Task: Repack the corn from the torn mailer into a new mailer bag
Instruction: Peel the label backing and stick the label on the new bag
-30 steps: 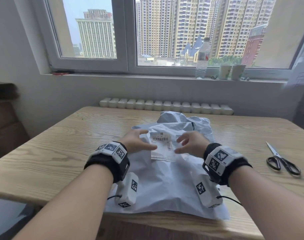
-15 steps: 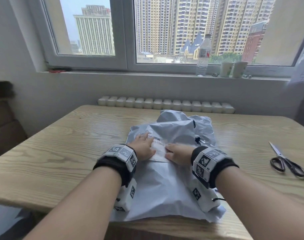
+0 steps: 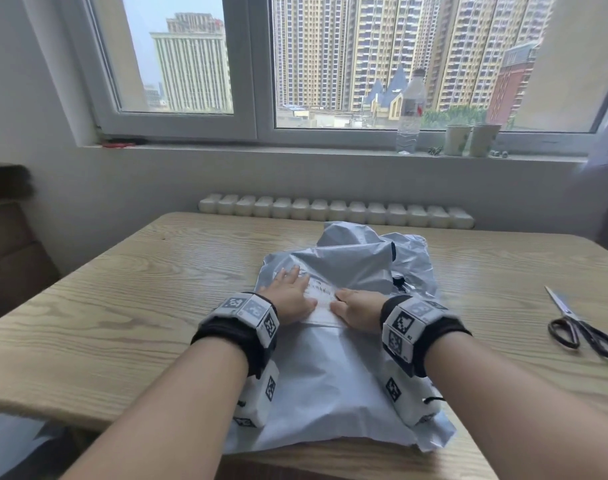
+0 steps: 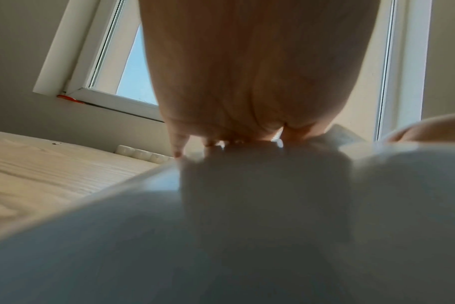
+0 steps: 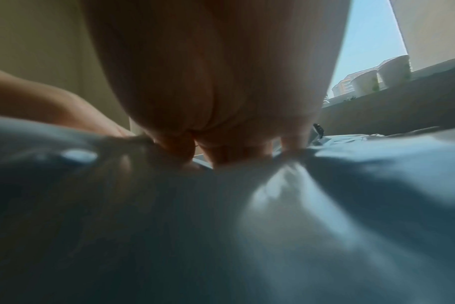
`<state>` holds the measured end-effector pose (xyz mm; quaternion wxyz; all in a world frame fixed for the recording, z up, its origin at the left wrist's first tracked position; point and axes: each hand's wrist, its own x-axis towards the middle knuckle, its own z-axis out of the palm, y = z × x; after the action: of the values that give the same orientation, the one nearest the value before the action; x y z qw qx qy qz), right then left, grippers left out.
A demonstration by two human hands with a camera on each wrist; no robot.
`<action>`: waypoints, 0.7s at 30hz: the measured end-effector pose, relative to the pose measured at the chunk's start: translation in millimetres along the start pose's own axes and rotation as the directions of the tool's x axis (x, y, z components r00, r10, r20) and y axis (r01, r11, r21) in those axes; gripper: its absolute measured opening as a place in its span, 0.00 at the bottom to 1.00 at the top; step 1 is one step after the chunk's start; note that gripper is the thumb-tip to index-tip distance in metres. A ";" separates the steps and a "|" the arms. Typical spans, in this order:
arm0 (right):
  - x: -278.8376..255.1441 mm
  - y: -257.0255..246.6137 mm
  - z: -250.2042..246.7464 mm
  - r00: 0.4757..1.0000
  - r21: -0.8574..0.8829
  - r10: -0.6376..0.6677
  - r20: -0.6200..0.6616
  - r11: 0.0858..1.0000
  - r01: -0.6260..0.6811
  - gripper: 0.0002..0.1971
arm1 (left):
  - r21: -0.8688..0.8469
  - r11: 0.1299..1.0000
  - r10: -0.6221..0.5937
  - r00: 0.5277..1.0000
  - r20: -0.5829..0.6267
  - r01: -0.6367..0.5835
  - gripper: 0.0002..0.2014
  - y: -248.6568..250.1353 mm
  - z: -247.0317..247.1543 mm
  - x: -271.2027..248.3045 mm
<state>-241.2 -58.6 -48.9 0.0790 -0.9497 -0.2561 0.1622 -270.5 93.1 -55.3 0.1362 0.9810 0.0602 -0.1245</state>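
Grey mailer bag (image 3: 330,386) lies flat on the wooden table (image 3: 122,306), its near edge hanging just over the table's front edge. A white shipping label (image 3: 321,301) sits on the bag's upper face. Behind the label the grey plastic rises in a crumpled, bulging heap (image 3: 358,261); whether that is a second mailer or the same bag folded over cannot be told. Corn not visible in any view.

Left hand (image 3: 292,294): palm down, fingers straight and spread, flat on the label's left side. Left wrist view shows the fingers (image 4: 179,144) extended onto the pale surface.

Right hand (image 3: 359,306): palm down on the label's right edge, fingers laid out flat, pressing; nothing gripped. Right wrist view is dim, with fingertips (image 5: 237,152) pushed into puckered plastic.

The hands are close, thumbs nearly meeting over the label.

Scissors (image 3: 585,329) lie on the table well to the right, blades together. A clear bottle (image 3: 411,112) and two cups (image 3: 472,140) stand on the windowsill.
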 end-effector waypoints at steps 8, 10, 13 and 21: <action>-3.2 -13.1 -2.8 0.992 0.018 -0.122 -0.008 0.992 0.122 0.26 | -0.122 0.992 0.026 0.999 -0.018 -0.028 0.36 1.6 4.2 -0.2; -2.3 -7.0 -2.1 0.999 -0.010 -0.041 0.021 0.999 0.041 0.25 | -0.172 0.985 0.018 1.000 -0.025 -0.022 0.35 -4.3 4.4 -1.1; -6.0 2.1 -9.2 0.999 -0.033 0.041 -0.001 0.999 -0.041 0.22 | -0.193 0.981 -0.010 0.999 -0.042 0.002 0.33 -14.6 0.3 -2.6; -12.4 -28.7 -8.7 0.978 -0.084 -0.209 -0.020 0.975 0.207 0.28 | -0.123 0.992 0.031 0.999 -0.040 -0.036 0.30 -3.2 -3.7 -11.2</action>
<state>-261.5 -41.0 -30.8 0.0604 -0.9223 -0.3593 0.1286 -281.0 96.3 -49.7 0.1974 0.9738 0.0538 -0.0993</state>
